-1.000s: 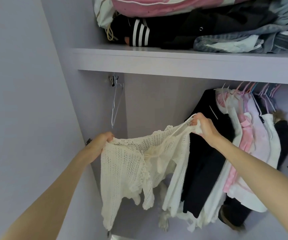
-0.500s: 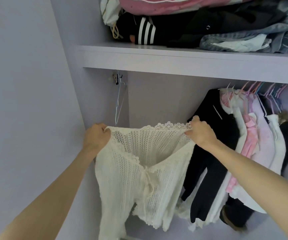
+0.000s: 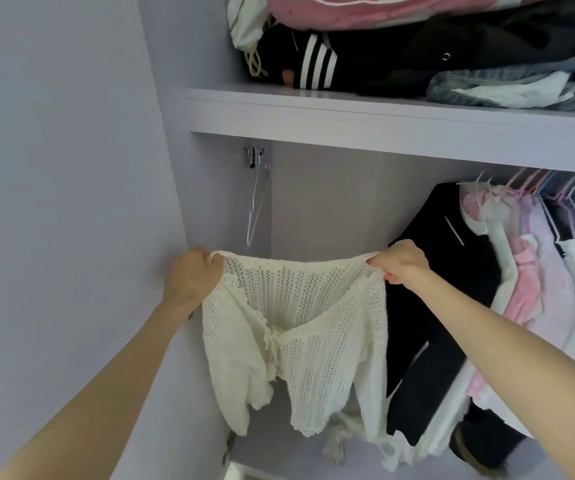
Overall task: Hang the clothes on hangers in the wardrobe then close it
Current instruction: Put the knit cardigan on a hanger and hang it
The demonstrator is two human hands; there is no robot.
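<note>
While both my arms reach forward into the open wardrobe [image 3: 189, 188], the head view shows a cream knit cardigan [image 3: 299, 327] stretched between my hands. My left hand [image 3: 192, 275] grips one shoulder corner with the fingers curled round the fabric; it sits just beside the wardrobe's left side panel edge. My right hand [image 3: 400, 261] pinches the opposite shoulder corner, fingers curled, directly in front of a black garment [image 3: 428, 271] that hangs on the rail. The cardigan's top edge runs nearly level between the two grips, sagging slightly at the middle. Its body and sleeves hang free below, with the front tie [image 3: 274, 344] dangling at centre.

Above the left hand, an empty wire hanger [image 3: 256, 206] hangs by the left wall, below the shelf [image 3: 383, 129]. Between this hanger and the black garment lies an open stretch of bare back panel. To the right, hung clothes [image 3: 538, 278] in white, pink and lilac crowd together on coloured hangers [image 3: 556, 188]. Folded clothes [image 3: 417, 50] are stacked on the shelf up to its front edge.
</note>
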